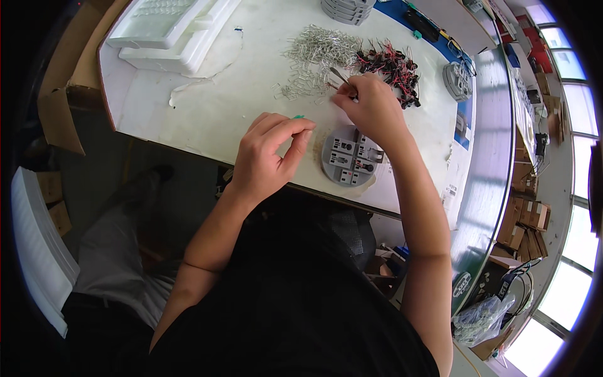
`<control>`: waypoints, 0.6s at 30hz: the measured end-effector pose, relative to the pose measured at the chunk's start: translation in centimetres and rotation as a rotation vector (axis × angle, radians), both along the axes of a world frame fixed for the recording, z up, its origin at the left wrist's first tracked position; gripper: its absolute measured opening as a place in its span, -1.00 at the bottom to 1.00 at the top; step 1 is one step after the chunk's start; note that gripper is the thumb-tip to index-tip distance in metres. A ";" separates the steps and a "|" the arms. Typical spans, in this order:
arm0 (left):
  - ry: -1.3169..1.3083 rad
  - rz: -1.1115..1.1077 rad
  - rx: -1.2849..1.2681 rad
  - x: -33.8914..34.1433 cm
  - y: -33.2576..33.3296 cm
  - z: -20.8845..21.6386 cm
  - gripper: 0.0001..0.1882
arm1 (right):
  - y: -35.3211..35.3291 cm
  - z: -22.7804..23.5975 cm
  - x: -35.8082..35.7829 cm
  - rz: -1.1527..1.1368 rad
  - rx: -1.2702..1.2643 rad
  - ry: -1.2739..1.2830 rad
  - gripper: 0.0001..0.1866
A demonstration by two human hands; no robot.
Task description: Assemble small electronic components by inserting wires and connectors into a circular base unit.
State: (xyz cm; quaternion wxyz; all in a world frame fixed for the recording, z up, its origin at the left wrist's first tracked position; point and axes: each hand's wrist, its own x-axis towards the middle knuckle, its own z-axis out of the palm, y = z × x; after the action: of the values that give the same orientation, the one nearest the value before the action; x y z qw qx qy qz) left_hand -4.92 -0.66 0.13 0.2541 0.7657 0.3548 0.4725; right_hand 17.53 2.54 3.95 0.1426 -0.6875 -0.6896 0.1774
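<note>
My left hand (267, 154) is over the table's front edge, thumb and forefinger curled together. A bit of green (299, 117) shows at its fingertips; what they hold I cannot make out. My right hand (374, 107) pinches a slim metal tool (339, 75), one end sticking up past the fingers; its other end is hidden. Just below that hand lies a round grey fixture (336, 171) with several slots, some holding small black parts. Beyond my fingers are a pile of bent metal pins (323, 47) and a heap of black parts with red and black wires (392, 69).
White foam trays (166, 60) are stacked at the far left of the table (188, 129). More grey round fixtures (457, 81) stand at the right and a stack of them (347, 11) at the back. A cardboard box (63, 119) is left of the table.
</note>
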 end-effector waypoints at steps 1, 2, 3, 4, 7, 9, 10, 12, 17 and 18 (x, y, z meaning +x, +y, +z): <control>-0.007 0.000 0.006 0.1 0.0 0.0 -0.88 | 0.1 0.1 -0.7 -0.039 -0.015 -0.034 -0.84; -0.006 0.000 0.008 0.1 0.0 0.1 -0.88 | 0.2 0.1 -1.1 -0.077 -0.029 -0.068 -0.83; -0.004 -0.004 0.010 0.1 0.0 0.1 -0.88 | 0.2 0.0 -1.4 -0.077 -0.028 -0.067 -0.83; -0.002 -0.009 0.013 0.1 0.0 0.2 -0.87 | 0.1 -0.1 -1.7 -0.076 -0.031 -0.092 -0.82; -0.010 -0.014 0.006 0.1 0.0 0.2 -0.84 | 0.0 -0.4 -2.0 -0.074 -0.039 -0.142 -0.80; -0.031 -0.022 -0.014 0.2 0.0 0.2 -0.80 | 0.0 -0.6 -1.9 -0.050 -0.045 -0.159 -0.81; -0.031 -0.025 -0.013 0.3 -0.1 0.3 -0.80 | 0.0 -0.6 -1.9 -0.038 -0.048 -0.167 -0.81; -0.081 -0.039 -0.154 0.5 -0.4 0.5 -0.77 | -0.6 -0.2 -0.9 -0.012 0.015 -0.061 -0.82; -0.045 -0.133 -0.224 0.7 -0.3 0.2 -0.73 | -4.0 2.8 3.2 -0.086 -0.023 0.442 -0.88; -0.044 -0.140 -0.225 1.0 -0.2 0.2 -0.73 | -4.6 3.2 3.6 -0.154 -0.102 0.588 -0.89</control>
State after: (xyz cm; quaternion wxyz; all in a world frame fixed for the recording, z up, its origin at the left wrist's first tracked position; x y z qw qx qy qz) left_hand -3.90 -0.90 0.28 0.3784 0.7448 0.3454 0.4275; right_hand 21.14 -2.10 7.15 0.3143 -0.6631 -0.5549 0.3920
